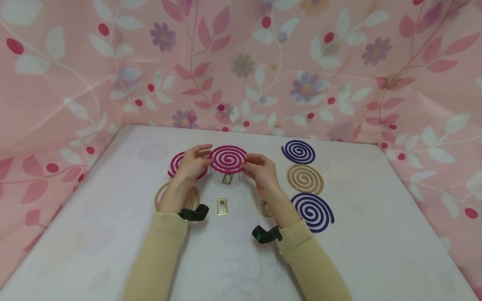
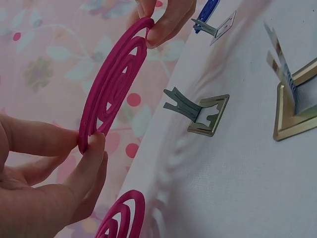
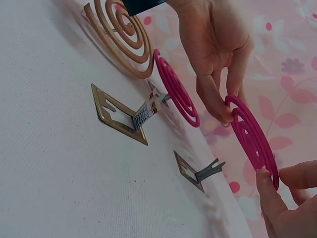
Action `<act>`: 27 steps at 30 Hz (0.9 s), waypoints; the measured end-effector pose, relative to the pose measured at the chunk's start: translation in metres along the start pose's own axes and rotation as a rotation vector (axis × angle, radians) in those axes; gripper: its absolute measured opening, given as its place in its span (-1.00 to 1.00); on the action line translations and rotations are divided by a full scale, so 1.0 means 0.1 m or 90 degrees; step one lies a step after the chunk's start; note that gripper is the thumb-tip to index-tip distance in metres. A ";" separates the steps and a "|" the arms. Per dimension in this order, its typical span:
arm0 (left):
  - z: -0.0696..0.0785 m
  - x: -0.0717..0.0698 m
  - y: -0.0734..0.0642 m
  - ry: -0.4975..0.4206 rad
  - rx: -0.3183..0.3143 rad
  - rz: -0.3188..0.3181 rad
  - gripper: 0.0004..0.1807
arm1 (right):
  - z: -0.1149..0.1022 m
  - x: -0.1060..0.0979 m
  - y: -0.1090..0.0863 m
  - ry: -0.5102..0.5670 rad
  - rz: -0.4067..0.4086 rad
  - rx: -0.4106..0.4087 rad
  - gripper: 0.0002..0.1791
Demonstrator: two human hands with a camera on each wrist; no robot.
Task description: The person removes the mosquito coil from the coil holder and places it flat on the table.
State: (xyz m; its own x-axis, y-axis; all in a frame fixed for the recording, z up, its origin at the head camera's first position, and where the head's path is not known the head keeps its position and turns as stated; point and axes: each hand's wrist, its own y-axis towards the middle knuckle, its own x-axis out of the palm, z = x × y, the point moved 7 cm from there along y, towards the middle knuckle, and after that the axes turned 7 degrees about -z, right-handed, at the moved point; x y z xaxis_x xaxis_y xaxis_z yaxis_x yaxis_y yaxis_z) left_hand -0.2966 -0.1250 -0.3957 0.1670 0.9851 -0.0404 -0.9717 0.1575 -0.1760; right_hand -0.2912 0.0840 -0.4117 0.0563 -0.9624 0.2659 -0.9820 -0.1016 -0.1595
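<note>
Between both hands, a pink mosquito coil (image 1: 228, 159) is held up above the table. My left hand (image 1: 191, 165) pinches its left edge between thumb and fingers. At the opposite edge my right hand (image 1: 262, 170) pinches it too, as the left wrist view shows. Just below the coil is a small metal coil stand (image 1: 227, 179) with an upright forked prong, seen apart from the coil in the left wrist view (image 2: 210, 119). Partly behind my left hand is another pink coil (image 1: 172, 166), and a tan coil (image 1: 194, 197) lies partly behind the left forearm.
Down the right side run a blue coil (image 1: 298, 151), a tan coil (image 1: 305, 179) and a second blue coil (image 1: 310, 211). Two more metal stands are on the white table: one stand (image 1: 219, 207) near the middle, another stand (image 1: 264, 209) beside the right forearm. Floral cloth surrounds the table.
</note>
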 end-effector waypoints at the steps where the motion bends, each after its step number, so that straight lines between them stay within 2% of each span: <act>1: 0.00 0.00 0.00 -0.002 -0.004 0.000 -0.44 | 0.00 0.00 0.00 0.001 -0.001 0.004 -0.59; 13: 0.02 0.03 0.00 -0.017 -0.002 -0.009 -0.45 | -0.06 -0.05 0.01 0.013 0.000 0.007 -0.60; 20: 0.01 0.05 -0.01 -0.030 -0.002 -0.012 -0.47 | -0.12 -0.08 0.00 0.014 -0.022 -0.001 -0.57; 23: 0.05 0.13 -0.01 -0.056 0.016 -0.024 -0.49 | -0.18 -0.16 -0.03 -0.009 -0.050 0.010 -0.53; 27: 0.14 0.34 0.01 -0.087 0.041 -0.045 -0.51 | -0.30 -0.38 -0.05 -0.029 -0.083 0.006 -0.54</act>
State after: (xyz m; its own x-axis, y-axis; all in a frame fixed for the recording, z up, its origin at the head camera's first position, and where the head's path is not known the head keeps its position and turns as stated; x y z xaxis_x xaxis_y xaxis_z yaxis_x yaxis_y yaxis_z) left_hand -0.2944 -0.0907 -0.3834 0.2152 0.9709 0.1049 -0.9677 0.2264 -0.1105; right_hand -0.2935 0.1288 -0.3920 0.1925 -0.9512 0.2411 -0.9638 -0.2295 -0.1359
